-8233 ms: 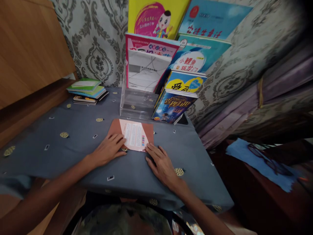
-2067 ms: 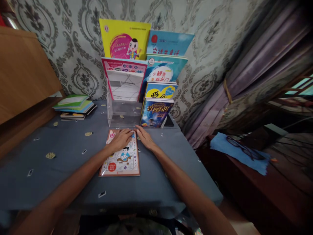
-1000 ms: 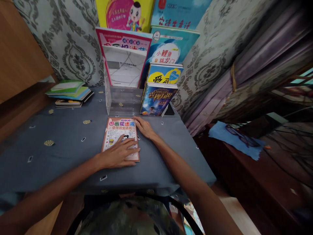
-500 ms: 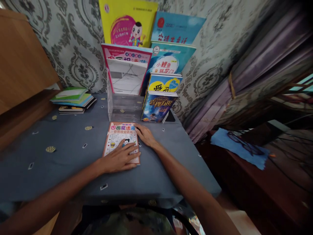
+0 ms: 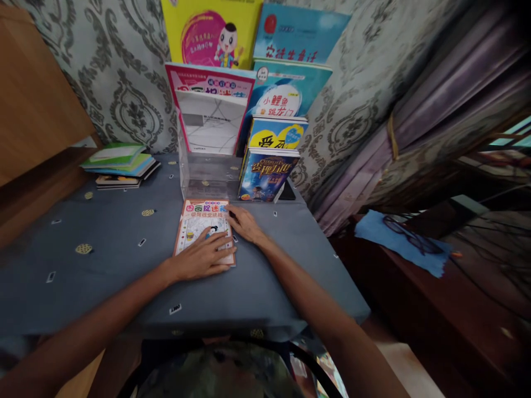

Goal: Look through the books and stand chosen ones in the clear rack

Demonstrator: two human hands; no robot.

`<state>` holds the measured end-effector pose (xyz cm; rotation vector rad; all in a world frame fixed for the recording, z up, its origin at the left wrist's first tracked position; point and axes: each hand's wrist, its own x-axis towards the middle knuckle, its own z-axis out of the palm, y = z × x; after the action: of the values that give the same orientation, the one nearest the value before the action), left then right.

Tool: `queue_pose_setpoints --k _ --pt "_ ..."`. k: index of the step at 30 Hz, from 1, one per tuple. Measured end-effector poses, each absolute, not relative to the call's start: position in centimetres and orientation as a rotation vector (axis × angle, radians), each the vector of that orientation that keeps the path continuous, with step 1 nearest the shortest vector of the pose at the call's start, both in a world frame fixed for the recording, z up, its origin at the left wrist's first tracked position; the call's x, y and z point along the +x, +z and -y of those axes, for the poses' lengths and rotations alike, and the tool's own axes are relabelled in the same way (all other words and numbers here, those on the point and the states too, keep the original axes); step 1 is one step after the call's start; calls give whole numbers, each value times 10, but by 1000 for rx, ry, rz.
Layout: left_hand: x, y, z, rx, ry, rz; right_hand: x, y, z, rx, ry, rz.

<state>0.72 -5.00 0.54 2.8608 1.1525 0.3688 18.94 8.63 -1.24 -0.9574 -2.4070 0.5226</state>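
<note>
**Both hands rest on a picture book on the table**

The left hand (image 5: 203,257) lies palm down, fingers spread wide, across the lower part of the picture book (image 5: 203,222), pressing on the cover without gripping it. The right hand (image 5: 245,224) is at the book's far right corner, its fingers loosely bent and touching the edge; whether they pinch the cover cannot be told. The book lies flat and closed near the middle of the table (image 5: 124,265), its colourful title at the far end and its orange border showing around the left hand.

Just beyond the book stands a clear rack (image 5: 211,174). On its left side, a white booklet (image 5: 213,124) leans in front of a pink book (image 5: 193,78), with a yellow book (image 5: 207,38) higher behind. To the right, covers rise in tiers: a dark blue book (image 5: 267,171) nearest, then a blue-and-yellow book (image 5: 261,141), a teal book (image 5: 307,88) and a blue book (image 5: 305,36) farthest back.

At the far left of the table is a stack of thin books (image 5: 118,166), the top one green. Off to the right, apart from the table, eyeglasses (image 5: 410,235) rest on a blue cloth (image 5: 375,232).
</note>
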Motion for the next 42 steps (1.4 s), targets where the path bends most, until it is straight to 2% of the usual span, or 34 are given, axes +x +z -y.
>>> queue_pose_setpoints --k 21,27,32,37,42 --pt "10 0 98 2790 424 -1139 189 -13 -83 -939 490 2454" --pt "9 2 101 2774 380 -1140 184 -9 -71 -1027 360 2486" --pt "7 17 102 2679 482 -1107 187 -10 -42 -974 256 2547" --pt "-19 16 82 2503 639 -1207 208 -10 -4 -830 261 2609" --pt "-74 5 22 2405 831 -1568 224 -1 17 -738 351 2685"
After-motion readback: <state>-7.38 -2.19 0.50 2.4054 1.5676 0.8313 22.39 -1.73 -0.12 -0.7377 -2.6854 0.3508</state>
